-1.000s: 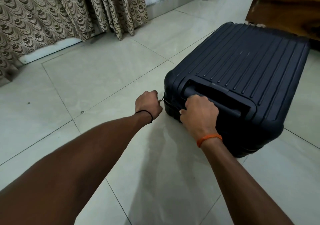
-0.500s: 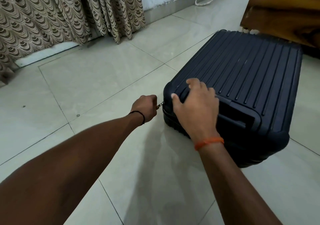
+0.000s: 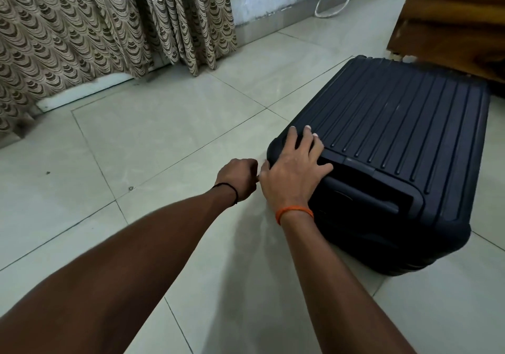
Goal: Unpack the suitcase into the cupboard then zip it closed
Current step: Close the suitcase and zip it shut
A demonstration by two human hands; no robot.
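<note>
Since the half-second-earlier view, the right hand (image 3: 293, 166) has slid a little further onto the near left corner of the suitcase (image 3: 393, 146), and a full second ago it was curled round the recessed carry handle (image 3: 363, 192), which it has now let go. Head view — the only view: the dark ribbed suitcase lies flat on the tiled floor (image 3: 164, 140), its shell closed, its far end close to a wooden cupboard (image 3: 451, 20) at upper right; a patterned curtain (image 3: 95, 31) hangs along the wall at left and a white cord (image 3: 332, 4) loops down near the skirting. The right hand lies spread over the corner, fingers (image 3: 307, 138) straight and pressing down, thumb hooked round the corner edge, an orange band on the wrist. The left hand (image 3: 239, 179) is balled into a fist just beside that corner, touching the right thumb; what it pinches is hidden now, so a zip pull can only be inferred from its place at the seam. Step in hand, as judged: running the zip round the corner with the shell steadied — whether opening or closing cannot be read, since no contents show. The next move calls for a steady pull along the seam, with the right hand keeping the shell from sliding on the smooth tile.
</note>
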